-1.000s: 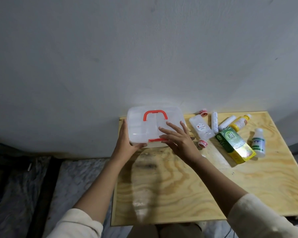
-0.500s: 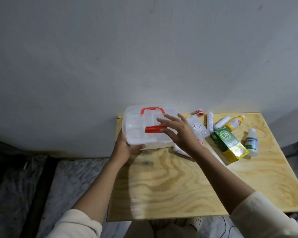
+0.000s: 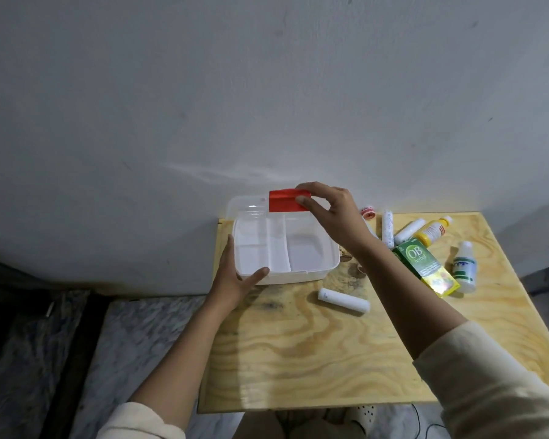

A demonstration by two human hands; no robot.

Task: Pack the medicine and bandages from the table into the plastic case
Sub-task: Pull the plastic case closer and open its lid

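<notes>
A clear plastic case (image 3: 325, 263) stands open at the table's back left, showing a white divided tray inside. My right hand (image 3: 333, 213) pinches the raised lid (image 3: 286, 201) by its red latch. My left hand (image 3: 235, 274) grips the case's front left corner. A white bandage roll (image 3: 344, 301) lies in front of the case. To the right lie a green and yellow medicine box (image 3: 425, 267), a yellow bottle (image 3: 433, 231), a white bottle (image 3: 465, 267), two more white rolls (image 3: 387, 228) and a red and white tape roll (image 3: 368, 212).
The plywood table (image 3: 314, 359) stands against a grey wall (image 3: 267, 90). A marbled floor (image 3: 124, 343) lies to the left, below the table's edge. Its front half is bare wood.
The lid was shut one second ago; my right hand has swung it up and back. A white bandage roll now shows in front of the case. My left hand stays at the case's corner.
</notes>
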